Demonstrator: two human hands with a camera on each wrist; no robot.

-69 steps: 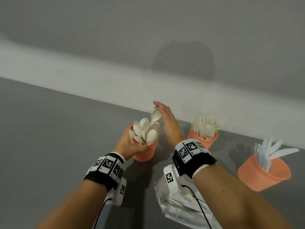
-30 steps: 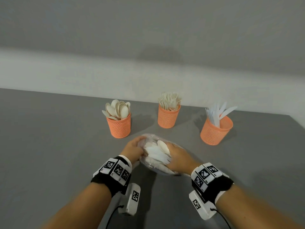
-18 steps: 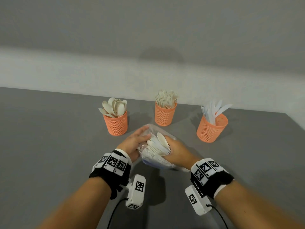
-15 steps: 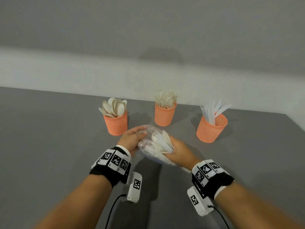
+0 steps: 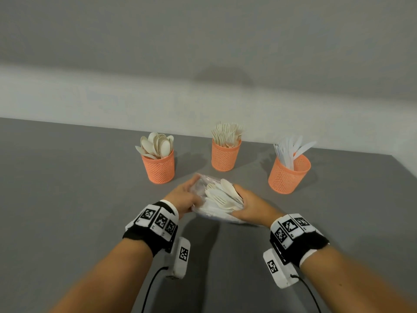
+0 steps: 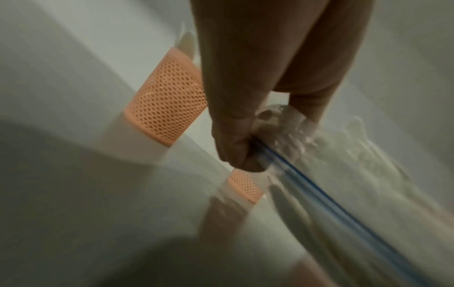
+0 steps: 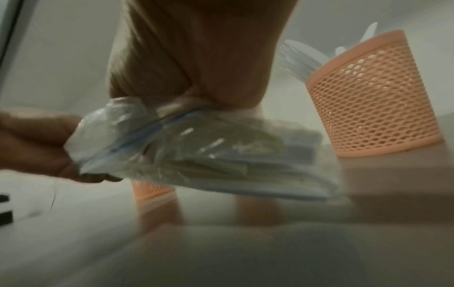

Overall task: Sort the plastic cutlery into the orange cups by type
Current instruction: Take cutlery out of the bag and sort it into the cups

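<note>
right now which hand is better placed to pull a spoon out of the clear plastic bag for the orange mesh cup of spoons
Right, probably. The right hand already lies on the loose white cutlery at the clear plastic bag's mouth, while the left hand grips the bag's blue-striped edge, steadying it. The orange mesh cup of spoons stands near either hand.

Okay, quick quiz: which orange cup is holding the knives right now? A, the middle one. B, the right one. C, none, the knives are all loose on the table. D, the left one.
B: the head view shows the flat white knives standing in the right orange cup, with spoons in the left cup and forks in the middle cup.
</note>
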